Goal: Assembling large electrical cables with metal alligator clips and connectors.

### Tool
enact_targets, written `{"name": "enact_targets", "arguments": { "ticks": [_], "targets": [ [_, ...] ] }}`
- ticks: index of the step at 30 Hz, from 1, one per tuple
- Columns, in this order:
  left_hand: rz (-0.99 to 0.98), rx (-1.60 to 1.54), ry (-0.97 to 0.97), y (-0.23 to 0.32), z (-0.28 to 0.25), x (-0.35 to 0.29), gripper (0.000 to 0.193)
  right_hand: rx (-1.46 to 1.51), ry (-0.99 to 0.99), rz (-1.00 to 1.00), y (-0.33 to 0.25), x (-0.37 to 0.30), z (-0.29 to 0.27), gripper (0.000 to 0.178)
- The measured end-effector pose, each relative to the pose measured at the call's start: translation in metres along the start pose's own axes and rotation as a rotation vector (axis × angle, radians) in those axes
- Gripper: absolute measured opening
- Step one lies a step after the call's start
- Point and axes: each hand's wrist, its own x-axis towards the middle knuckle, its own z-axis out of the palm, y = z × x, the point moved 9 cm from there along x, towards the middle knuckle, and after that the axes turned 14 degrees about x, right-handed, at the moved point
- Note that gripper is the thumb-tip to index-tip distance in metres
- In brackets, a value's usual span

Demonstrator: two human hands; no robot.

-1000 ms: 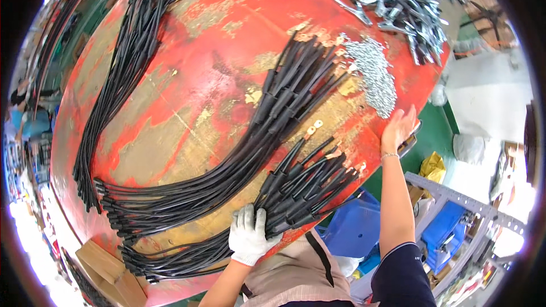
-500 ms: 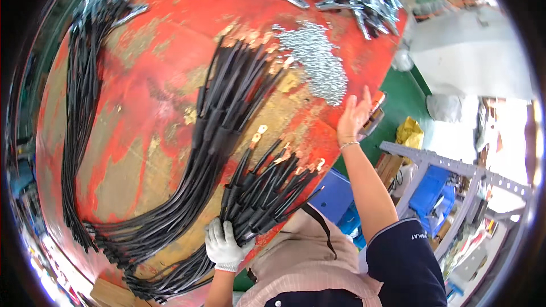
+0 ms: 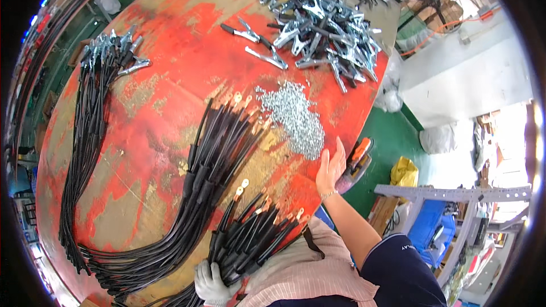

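Note:
My left hand (image 3: 212,284), in a white knit glove, is closed over the near bundle of short black cables (image 3: 245,245) at the table's near edge. Copper ring lugs (image 3: 242,187) tip these cables. My bare right hand (image 3: 332,166) is held open, fingers up and thumb apart, by the right table edge. It is nearest to a heap of small silvery screws (image 3: 296,119) and holds nothing. A larger fan of black cables (image 3: 207,165) with copper lugs lies left of the screws, its tail curving to the lower left.
Metal spring clamps (image 3: 324,28) are heaped at the far right of the worn red table (image 3: 170,51). Black cables with clamps fitted (image 3: 91,119) lie along the left. Past the right edge are an orange-and-black object (image 3: 359,153), a yellow bag (image 3: 404,171) and a grey metal rack (image 3: 455,194).
The whole view has shifted, so the table's things sit lower and more of the far clamps shows. Both hands keep about the same places by the cables and the screws.

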Motion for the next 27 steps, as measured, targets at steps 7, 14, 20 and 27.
{"name": "enact_targets", "arguments": {
  "ticks": [7, 14, 20, 27],
  "targets": [
    [-0.036, -0.029, -0.001, 0.018, -0.034, 0.025, 0.073, 0.367, -0.186, -0.106, -0.009, 0.003, 0.000, 0.056],
    [-0.153, 0.237, -0.069, 0.023, -0.011, -0.007, 0.060, 0.811, -0.637, -0.188, -0.013, -0.007, 0.003, 0.067],
    [-0.374, 0.445, -0.401, 0.029, -0.020, 0.013, 0.099, 0.922, -0.805, -0.354, 0.000, -0.016, -0.027, 0.065],
    [-0.686, 0.082, -0.387, 0.050, -0.057, 0.005, 0.130, 0.702, -0.950, -0.363, 0.105, -0.017, -0.090, 0.055]
  ]
}}
